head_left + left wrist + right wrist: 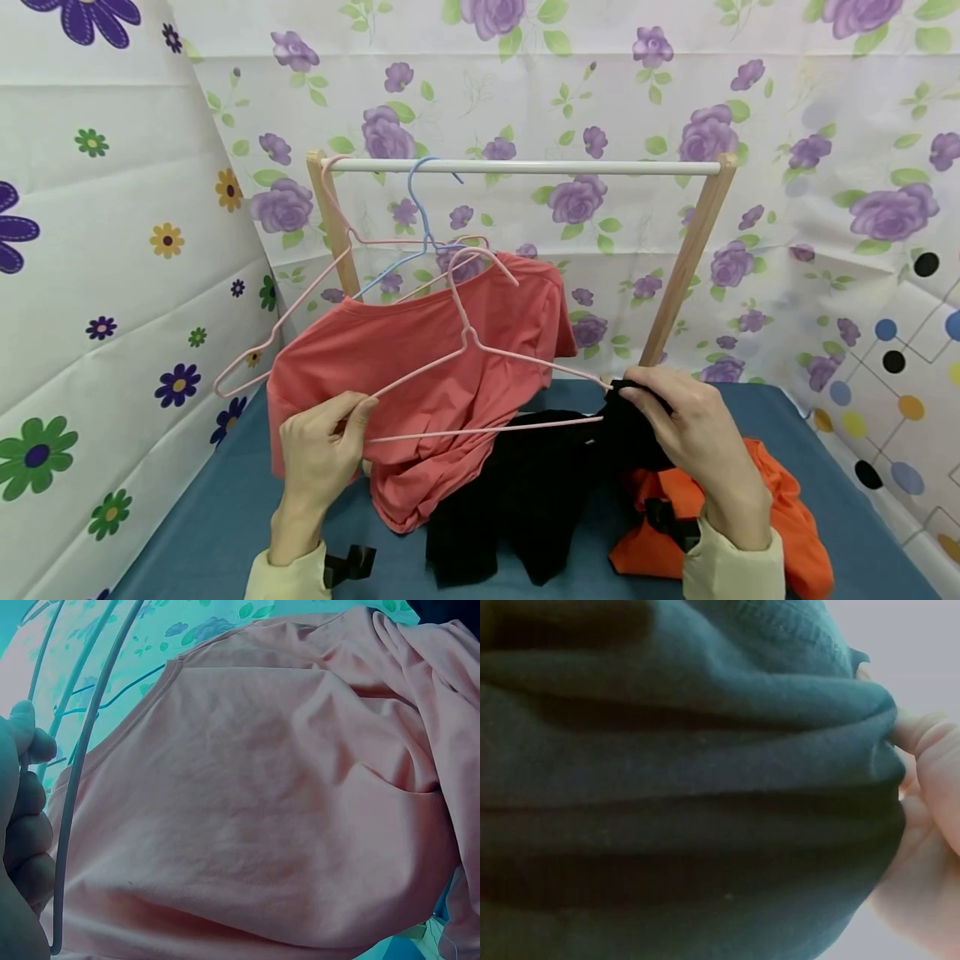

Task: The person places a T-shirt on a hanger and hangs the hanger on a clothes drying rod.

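My left hand (322, 446) grips the left end of a pink clothes hanger (540, 358), its hook pointing up. At the hanger's right end, my right hand (686, 417) pinches a black garment (525, 492), and that end of the hanger goes into the gathered cloth. The rest of the black garment hangs down toward the table. Its folds fill most of the right wrist view, beside the right fingers. Behind the hanger, a coral T-shirt (420, 333) hangs askew around a blue hanger (425, 208); in the left wrist view the shirt (247, 795) lies beside my left hand (26, 817).
A clothes rack with a white rail (525, 167) and wooden posts (690, 258) stands at the back. Another pink hanger (300, 296) hangs at its left end. An orange garment (787, 508) lies at the right on the blue cloth-covered table (202, 525).
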The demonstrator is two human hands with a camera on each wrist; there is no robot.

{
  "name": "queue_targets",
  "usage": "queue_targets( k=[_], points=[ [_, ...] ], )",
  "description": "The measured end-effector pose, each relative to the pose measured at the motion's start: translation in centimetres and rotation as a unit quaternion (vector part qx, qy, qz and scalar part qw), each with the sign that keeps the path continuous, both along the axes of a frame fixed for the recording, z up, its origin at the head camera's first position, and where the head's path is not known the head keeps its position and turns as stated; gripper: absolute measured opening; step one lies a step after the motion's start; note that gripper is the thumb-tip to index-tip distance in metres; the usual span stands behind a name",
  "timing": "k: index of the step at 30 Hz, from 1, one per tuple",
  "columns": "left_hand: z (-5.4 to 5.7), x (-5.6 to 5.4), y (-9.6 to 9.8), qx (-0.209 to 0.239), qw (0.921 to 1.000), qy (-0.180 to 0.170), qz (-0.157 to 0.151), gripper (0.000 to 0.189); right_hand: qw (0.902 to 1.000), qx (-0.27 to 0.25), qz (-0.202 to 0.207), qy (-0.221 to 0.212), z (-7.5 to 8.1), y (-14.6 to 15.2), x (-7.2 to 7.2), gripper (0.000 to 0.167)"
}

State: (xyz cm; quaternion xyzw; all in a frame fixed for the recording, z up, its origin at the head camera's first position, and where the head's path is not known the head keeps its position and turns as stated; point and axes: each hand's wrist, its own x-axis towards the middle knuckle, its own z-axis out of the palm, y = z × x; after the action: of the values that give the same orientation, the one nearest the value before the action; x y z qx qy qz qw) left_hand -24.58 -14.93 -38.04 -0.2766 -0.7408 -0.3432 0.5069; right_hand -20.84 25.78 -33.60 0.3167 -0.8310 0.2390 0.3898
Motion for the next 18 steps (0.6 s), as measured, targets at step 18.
queue_targets(
  k=[18],
  points=[
    [0.01, 0.02, -0.06, -0.013, 0.9999, 0.004, 0.011, 0.038, 0.9986, 0.034, -0.012, -0.039, 0.05, -0.59, -0.06, 0.023]
  ],
)
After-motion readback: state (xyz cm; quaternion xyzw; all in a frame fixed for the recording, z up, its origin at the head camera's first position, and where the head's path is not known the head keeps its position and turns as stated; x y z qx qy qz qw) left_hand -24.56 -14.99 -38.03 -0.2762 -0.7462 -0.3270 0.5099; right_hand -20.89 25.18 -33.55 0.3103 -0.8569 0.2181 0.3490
